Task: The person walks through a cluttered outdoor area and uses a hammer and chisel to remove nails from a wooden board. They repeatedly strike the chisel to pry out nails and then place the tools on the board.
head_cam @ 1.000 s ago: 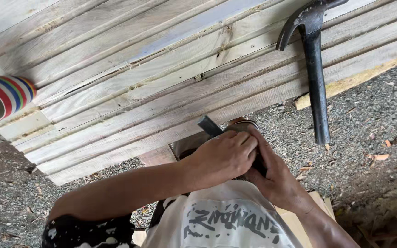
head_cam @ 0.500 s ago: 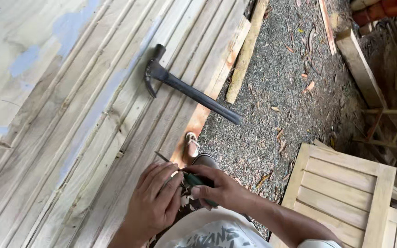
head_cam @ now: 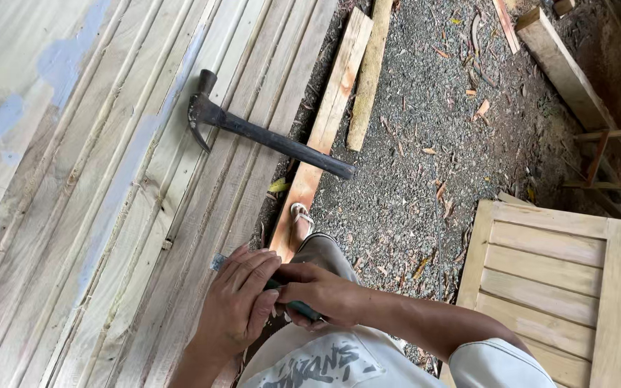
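Both hands are meeting over the near edge of the stacked planks (head_cam: pixel 109 215). The left hand (head_cam: pixel 238 305) is lying curled over a small green-handled tool (head_cam: pixel 297 309), whose pale tip is showing just beyond the fingers. The right hand (head_cam: pixel 321 294) is gripping the tool's handle, a dark green sliver protruding beneath the palm. A black claw hammer (head_cam: pixel 267 136) is resting untouched on the planks, well apart from both hands.
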